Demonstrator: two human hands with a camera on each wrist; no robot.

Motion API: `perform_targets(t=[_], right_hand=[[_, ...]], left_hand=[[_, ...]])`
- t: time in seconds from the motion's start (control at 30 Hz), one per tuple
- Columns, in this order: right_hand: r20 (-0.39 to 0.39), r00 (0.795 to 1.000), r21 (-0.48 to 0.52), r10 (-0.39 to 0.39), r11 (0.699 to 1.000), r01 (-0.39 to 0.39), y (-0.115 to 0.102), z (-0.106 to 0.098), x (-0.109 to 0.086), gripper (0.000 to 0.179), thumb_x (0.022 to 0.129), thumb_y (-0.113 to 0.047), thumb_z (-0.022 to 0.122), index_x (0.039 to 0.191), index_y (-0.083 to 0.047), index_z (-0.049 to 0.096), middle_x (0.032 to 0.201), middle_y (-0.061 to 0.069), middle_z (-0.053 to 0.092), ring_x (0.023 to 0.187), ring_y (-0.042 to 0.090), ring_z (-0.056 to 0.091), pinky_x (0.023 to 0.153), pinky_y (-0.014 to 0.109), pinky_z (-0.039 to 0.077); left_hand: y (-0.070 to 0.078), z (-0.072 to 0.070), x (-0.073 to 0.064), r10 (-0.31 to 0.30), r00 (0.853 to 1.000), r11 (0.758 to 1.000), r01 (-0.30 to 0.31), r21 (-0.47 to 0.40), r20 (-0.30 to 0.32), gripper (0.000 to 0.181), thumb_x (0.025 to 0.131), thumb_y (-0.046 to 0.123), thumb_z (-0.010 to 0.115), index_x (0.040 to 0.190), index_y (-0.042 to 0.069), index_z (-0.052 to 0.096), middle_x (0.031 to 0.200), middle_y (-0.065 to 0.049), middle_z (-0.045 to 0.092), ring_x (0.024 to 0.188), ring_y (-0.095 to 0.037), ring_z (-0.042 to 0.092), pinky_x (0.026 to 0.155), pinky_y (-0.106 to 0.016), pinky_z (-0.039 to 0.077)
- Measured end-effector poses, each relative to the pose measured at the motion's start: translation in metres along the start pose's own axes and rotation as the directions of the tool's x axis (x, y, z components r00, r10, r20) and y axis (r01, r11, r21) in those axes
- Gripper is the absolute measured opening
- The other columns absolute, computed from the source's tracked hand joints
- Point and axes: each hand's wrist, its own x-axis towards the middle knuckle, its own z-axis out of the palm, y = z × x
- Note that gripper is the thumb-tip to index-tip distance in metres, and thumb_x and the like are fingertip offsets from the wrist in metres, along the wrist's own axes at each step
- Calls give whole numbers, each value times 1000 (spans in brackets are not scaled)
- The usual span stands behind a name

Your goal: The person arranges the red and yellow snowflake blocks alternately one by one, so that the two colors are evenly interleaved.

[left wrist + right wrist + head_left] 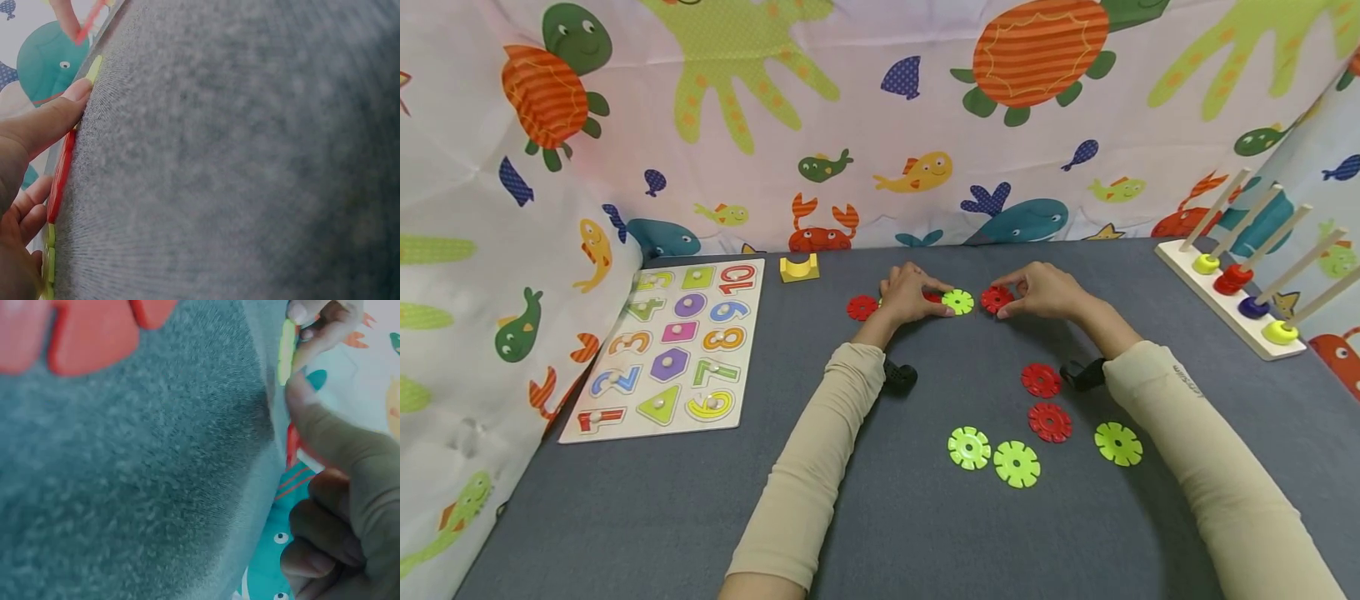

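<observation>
My left hand (912,293) pinches a green notched disc (957,302) between thumb and index finger. That disc ends a row on the cloth, with a red disc (862,307) at its left end; the hand hides much of the row's middle. In the left wrist view, a red disc (60,178) and green edges (49,262) run on beneath the fingers. A short gap to the right, my right hand (1043,292) grips another red notched disc (997,299) by thumb and fingertips. In the right wrist view, the held red disc (292,447) shows edge-on.
Nearer me lie two loose red discs (1041,380) and several green ones (1017,464). A number puzzle board (752,350) lies left, with a yellow block (799,268) beside it. A pegged ring stacker (1247,321) stands right. A printed cloth (865,108) hangs behind.
</observation>
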Motion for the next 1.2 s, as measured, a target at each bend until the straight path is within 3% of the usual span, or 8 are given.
perform_targets(t=[0.3,0.7,1.03,1.2], right_hand=[[-2,999,-64,52,997,-52,5,5,10,52,75,-38,74,120,-16,63,57,-3,35,53,13,31,47,27,18],[12,999,-59,44,997,-43,2,8,15,51,75,-40,74,120,-19,63,57,-4,34,52,12,31,46,26,19],[9,998,-50,65,997,-65,3,8,14,55,75,-39,74,124,-19,60,56,-3,34,52,14,32,46,27,20],[-1,998,-53,61,997,-61,1,7,11,59,74,-41,74,127,-19,58,54,-2,34,51,14,32,46,27,21]], left_hand=[[0,0,0,9,1000,1000,-9,3,-2,43,72,51,72,113,41,64,117,-1,46,105,-19,35,82,-40,25],[0,0,1,6,1000,1000,-6,-1,6,43,72,50,72,113,40,65,117,-1,45,106,-20,34,83,-41,25],[8,-2,1,20,999,999,-21,24,32,47,72,52,71,117,37,63,120,-2,46,109,-21,35,85,-44,26],[15,-1,-1,24,1000,1000,-25,20,18,50,72,52,71,118,35,63,118,-1,48,107,-21,38,85,-43,27]])
